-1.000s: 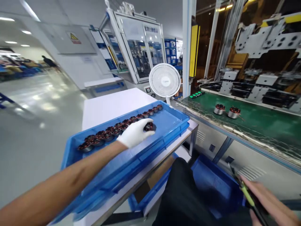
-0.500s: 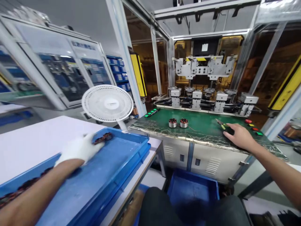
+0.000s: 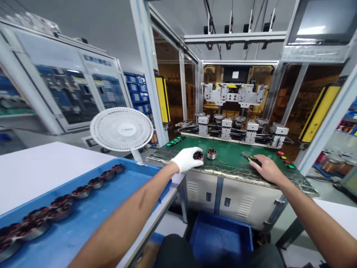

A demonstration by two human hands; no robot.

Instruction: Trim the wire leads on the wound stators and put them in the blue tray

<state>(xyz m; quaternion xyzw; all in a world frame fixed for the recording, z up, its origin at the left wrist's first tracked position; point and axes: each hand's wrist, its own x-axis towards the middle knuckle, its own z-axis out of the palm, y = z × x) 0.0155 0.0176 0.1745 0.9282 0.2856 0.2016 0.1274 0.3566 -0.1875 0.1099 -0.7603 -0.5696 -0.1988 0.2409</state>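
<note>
My left hand [image 3: 187,159], in a white glove, is at the front edge of the green bench top. Its thumb and fingers curl round a copper-wound motor stator [image 3: 198,155]. A second stator [image 3: 211,154] stands just to the right, untouched, a thin wire lying beside it. My bare right hand [image 3: 266,168] rests low over the bench with its thumb and fingers about the handles of green-handled pliers [image 3: 246,156]; the jaws point away to the left. More stators [image 3: 81,191] line the far side of the blue tray [image 3: 139,167] on my left.
Beyond the bench top [image 3: 234,150] is a machine with a row of metal clamping blocks [image 3: 227,128]. Coloured buttons [image 3: 286,160] sit at the right. A white fan [image 3: 122,129] stands behind the tray. Below the bench is a blue bin [image 3: 220,238].
My left hand has moved right, from the stators in the tray to the bench, and now grips the left of the two stators there. The right hand stays at the pliers; the view has shifted.
</note>
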